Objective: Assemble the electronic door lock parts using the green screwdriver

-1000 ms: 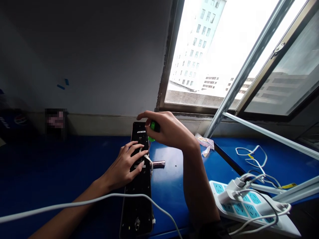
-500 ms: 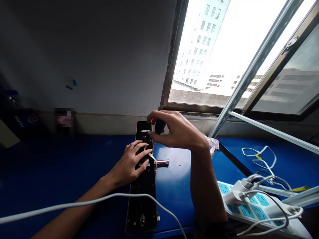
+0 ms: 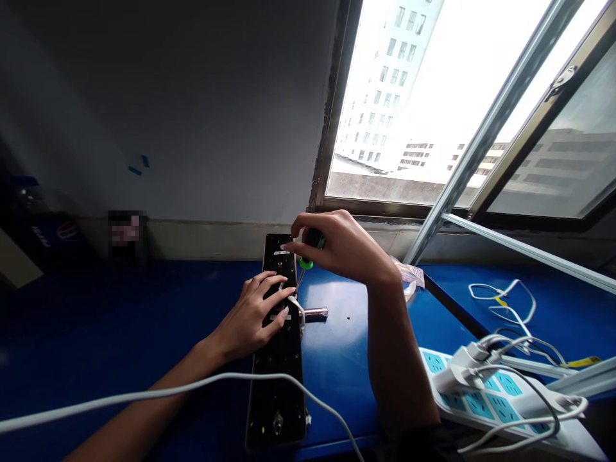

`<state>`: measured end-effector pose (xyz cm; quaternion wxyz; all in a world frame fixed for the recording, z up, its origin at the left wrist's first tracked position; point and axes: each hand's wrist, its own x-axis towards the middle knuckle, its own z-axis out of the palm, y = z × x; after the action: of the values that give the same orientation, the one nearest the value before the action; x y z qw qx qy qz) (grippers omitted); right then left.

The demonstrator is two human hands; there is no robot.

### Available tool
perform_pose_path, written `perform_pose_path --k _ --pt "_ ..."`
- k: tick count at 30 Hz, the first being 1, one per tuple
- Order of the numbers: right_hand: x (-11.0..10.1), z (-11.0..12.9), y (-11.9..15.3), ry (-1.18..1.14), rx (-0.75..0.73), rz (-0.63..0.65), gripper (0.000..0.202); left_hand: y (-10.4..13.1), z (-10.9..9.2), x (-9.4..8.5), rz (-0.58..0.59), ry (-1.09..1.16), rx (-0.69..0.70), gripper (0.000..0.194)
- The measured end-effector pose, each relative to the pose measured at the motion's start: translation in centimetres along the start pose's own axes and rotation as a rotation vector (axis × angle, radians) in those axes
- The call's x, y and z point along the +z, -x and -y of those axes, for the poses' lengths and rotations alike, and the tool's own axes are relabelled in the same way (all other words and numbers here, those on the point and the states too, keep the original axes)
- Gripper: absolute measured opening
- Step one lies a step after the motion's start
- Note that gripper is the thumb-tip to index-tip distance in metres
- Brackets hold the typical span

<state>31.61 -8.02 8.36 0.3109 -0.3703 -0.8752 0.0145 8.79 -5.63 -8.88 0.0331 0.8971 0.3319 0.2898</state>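
A long black panel with small holes and white labels lies lengthwise on the blue table. My left hand rests on its middle, fingers spread over the surface and a white cable. Above the panel's far right edge, my right hand is closed around a screwdriver with a black and green handle. Its shaft slants down to the panel's right side, where the tip is hidden near my left fingertips. A shiny metallic cylinder lies against the panel's right edge.
A white power strip with plugs and tangled cables is at the lower right. Metal bars cross by the window. Another white cable runs over my left forearm and the panel. A dark bottle stands far left.
My right hand has turned slightly and shifted a little right, and the screwdriver's green collar and shaft now show. My left hand has stayed on the panel.
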Motion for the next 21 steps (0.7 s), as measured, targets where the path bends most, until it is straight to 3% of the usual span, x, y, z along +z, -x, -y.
perform_pose_path --k 5,10,15,19,21 --pt "-0.35 -0.21 0.20 -0.029 -0.075 0.075 0.044 -0.01 -0.04 -0.03 -0.009 -0.002 0.002 0.045" --pt "-0.22 -0.40 0.05 -0.038 -0.047 0.001 0.016 -0.03 -0.06 -0.08 -0.018 0.005 -0.003 0.045" --pt "-0.12 -0.41 0.00 -0.024 -0.063 0.051 0.040 0.03 0.08 -0.05 0.013 0.006 -0.013 0.045" --pt "-0.16 -0.28 -0.05 -0.019 -0.039 -0.003 0.017 0.06 0.11 0.03 0.012 0.003 -0.013 0.045" --pt "-0.21 -0.22 -0.04 -0.025 -0.066 0.006 0.020 0.05 0.11 0.08 0.008 0.003 -0.009 0.045"
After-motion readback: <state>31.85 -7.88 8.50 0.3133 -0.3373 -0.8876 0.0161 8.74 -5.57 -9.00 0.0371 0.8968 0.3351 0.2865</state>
